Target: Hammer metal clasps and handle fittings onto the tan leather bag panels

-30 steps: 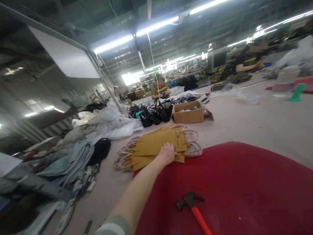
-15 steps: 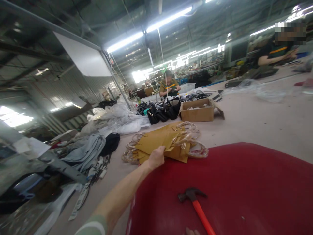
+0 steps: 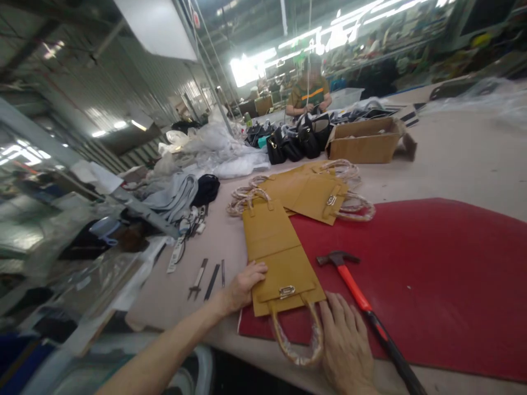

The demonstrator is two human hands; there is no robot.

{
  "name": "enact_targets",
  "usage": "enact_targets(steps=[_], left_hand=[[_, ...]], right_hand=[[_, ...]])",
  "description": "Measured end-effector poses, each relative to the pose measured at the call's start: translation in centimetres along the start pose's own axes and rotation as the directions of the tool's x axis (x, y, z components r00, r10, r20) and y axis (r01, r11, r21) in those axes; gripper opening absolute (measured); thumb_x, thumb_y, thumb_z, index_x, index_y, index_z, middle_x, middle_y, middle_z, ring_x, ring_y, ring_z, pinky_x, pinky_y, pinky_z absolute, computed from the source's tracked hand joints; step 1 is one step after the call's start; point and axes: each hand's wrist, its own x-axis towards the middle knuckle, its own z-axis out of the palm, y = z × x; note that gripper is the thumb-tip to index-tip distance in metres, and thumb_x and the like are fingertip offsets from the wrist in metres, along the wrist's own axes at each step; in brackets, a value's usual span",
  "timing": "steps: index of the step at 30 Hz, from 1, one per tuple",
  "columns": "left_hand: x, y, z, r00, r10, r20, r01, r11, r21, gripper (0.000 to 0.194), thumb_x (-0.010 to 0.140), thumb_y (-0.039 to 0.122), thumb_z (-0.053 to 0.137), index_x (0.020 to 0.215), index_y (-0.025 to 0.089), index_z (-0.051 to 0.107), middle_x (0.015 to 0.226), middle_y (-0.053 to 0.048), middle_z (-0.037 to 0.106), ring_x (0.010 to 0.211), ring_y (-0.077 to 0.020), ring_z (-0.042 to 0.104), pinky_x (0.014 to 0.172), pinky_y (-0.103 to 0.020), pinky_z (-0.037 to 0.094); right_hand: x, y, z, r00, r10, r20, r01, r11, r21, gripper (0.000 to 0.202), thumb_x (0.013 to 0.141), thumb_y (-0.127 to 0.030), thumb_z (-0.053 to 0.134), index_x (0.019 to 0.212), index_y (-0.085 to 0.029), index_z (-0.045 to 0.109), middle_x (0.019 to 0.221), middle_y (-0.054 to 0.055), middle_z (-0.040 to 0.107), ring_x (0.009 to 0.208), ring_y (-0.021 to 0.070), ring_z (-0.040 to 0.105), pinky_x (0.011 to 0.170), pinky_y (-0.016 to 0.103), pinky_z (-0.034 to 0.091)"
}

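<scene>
Lying between your hands, the bag (image 3: 284, 258) touches your left hand (image 3: 245, 285); your right hand (image 3: 343, 343) rests open, flat beside its handle (image 3: 297, 340).

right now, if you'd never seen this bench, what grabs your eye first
The mustard leather bag piece lies flat across the near edge of the red mat, with the left hand pressing on its side and the right hand beside its wrapped handle. Just right of it lies a red-handled hammer, and behind it a stack of matching bag pieces.
</scene>
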Motion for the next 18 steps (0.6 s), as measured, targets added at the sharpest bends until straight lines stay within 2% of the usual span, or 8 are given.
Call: enact_targets(steps=[3, 5, 8, 10, 12, 14, 16, 18], left_hand=[[0.0, 0.8, -0.6, 0.999, 0.02, 0.035, -0.02, 1.0, -0.011, 0.03, 0.089, 0.004, 0.049, 0.113, 0.016, 0.062, 0.134, -0.017, 0.066, 0.137, -0.0251, 0.055, 0.116, -0.052, 0.045], [-0.1, 0.9, -1.1, 0.998, 0.006, 0.059, -0.005, 1.0, -0.014, 0.035, 0.087, -0.001, 0.043, 0.108, 0.016, 0.064, 0.132, -0.015, 0.068, 0.136, -0.0226, 0.056, 0.116, -0.05, 0.046], [-0.4, 0.9, -1.8, 0.995, -0.031, 0.098, 0.032, 0.999, -0.009, 0.037, 0.084, -0.002, 0.041, 0.103, 0.016, 0.067, 0.13, -0.013, 0.07, 0.136, -0.0218, 0.056, 0.118, -0.048, 0.045], [-0.5, 0.8, -2.3, 0.991, -0.037, 0.126, 0.038, 0.999, -0.009, 0.039, 0.083, -0.003, 0.041, 0.102, 0.017, 0.068, 0.13, -0.012, 0.07, 0.137, -0.0217, 0.056, 0.118, -0.048, 0.045], [-0.5, 0.8, -2.5, 0.988, -0.026, 0.15, 0.029, 0.999, -0.017, 0.04, 0.083, -0.002, 0.041, 0.102, 0.018, 0.069, 0.13, -0.011, 0.07, 0.135, -0.0204, 0.058, 0.119, -0.047, 0.044], [-0.6, 1.4, -2.3, 0.991, -0.038, 0.131, 0.041, 0.999, -0.021, 0.039, 0.083, 0.0, 0.041, 0.101, 0.019, 0.07, 0.13, -0.01, 0.07, 0.134, -0.02, 0.059, 0.12, -0.047, 0.044], [-1.3, 2.8, -1.8, 0.994, -0.105, 0.037, 0.106, 0.994, -0.024, 0.038, 0.082, 0.004, 0.041, 0.1, 0.02, 0.071, 0.136, -0.008, 0.067, 0.137, -0.0222, 0.056, 0.119, -0.047, 0.046], [-2.7, 3.6, -1.2, 0.965, -0.24, -0.105, 0.237, 0.97, -0.047, 0.037, 0.079, 0.011, 0.044, 0.1, 0.025, 0.071, 0.15, 0.0, 0.056, 0.139, -0.0277, 0.054, 0.115, -0.052, 0.049]], right_hand=[[0.3, -0.4, -0.7, 0.999, 0.018, 0.049, -0.02, 0.999, 0.038, 0.035, 0.094, -0.018, 0.044, 0.123, -0.011, 0.062, 0.13, 0.019, 0.065, 0.126, 0.0341, 0.055, 0.107, 0.05, 0.039], [0.1, -0.2, -0.8, 1.0, 0.008, 0.029, -0.011, 0.996, 0.094, 0.031, 0.095, -0.02, 0.046, 0.119, -0.012, 0.063, 0.127, 0.018, 0.066, 0.125, 0.0327, 0.056, 0.107, 0.049, 0.04], [0.4, 0.8, -0.9, 0.999, 0.048, -0.018, -0.04, 0.955, 0.295, 0.023, 0.096, -0.019, 0.044, 0.109, -0.017, 0.063, 0.113, 0.013, 0.07, 0.113, 0.0271, 0.063, 0.103, 0.045, 0.045], [1.7, 1.2, -0.9, 0.995, 0.095, 0.016, -0.093, 0.919, 0.383, 0.024, 0.097, -0.02, 0.042, 0.105, -0.019, 0.064, 0.107, 0.011, 0.071, 0.105, 0.0255, 0.065, 0.097, 0.043, 0.047], [3.5, 0.8, -1.3, 0.982, 0.134, 0.133, -0.172, 0.926, 0.335, 0.027, 0.098, -0.026, 0.041, 0.108, -0.017, 0.064, 0.109, 0.015, 0.07, 0.103, 0.0284, 0.063, 0.091, 0.045, 0.047], [5.0, -0.7, -2.3, 0.939, 0.179, 0.292, -0.242, 0.951, 0.195, 0.03, 0.099, -0.029, 0.041, 0.112, -0.012, 0.063, 0.111, 0.02, 0.066, 0.1, 0.0316, 0.06, 0.085, 0.047, 0.044], [5.3, -2.8, -3.8, 0.918, 0.204, 0.339, -0.261, 0.956, 0.133, 0.022, 0.096, -0.026, 0.046, 0.103, -0.014, 0.063, 0.1, 0.016, 0.064, 0.092, 0.0285, 0.058, 0.079, 0.042, 0.043], [4.8, -4.9, -4.7, 0.898, 0.261, 0.354, -0.295, 0.954, 0.045, 0.014, 0.092, -0.027, 0.053, 0.096, -0.017, 0.062, 0.099, 0.013, 0.062, 0.092, 0.0272, 0.057, 0.078, 0.04, 0.043]])
